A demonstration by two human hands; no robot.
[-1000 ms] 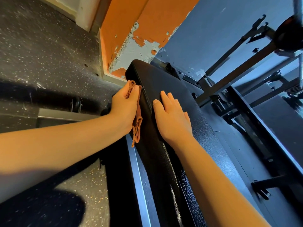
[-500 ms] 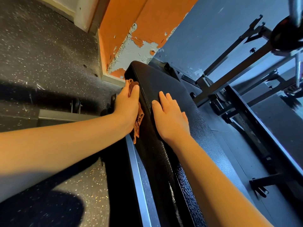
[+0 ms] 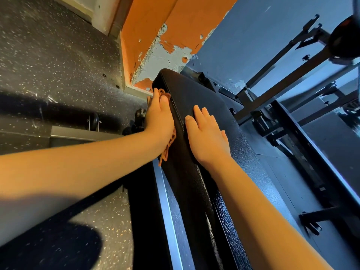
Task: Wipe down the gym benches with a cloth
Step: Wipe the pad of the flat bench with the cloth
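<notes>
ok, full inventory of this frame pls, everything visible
bench pad: 1, black, centre, running away from the camera
cloth: 1, orange-brown, against the pad's side, under the left hand
frame rail: 1, dark metal lit blue, below the pad
rack bars: several, black, right
pillar: 1, orange with peeling paint, top centre
floor: 1, black speckled, left
left hand: 1, presses the cloth to the pad's side
right hand: 1, flat on the pad's top
</notes>
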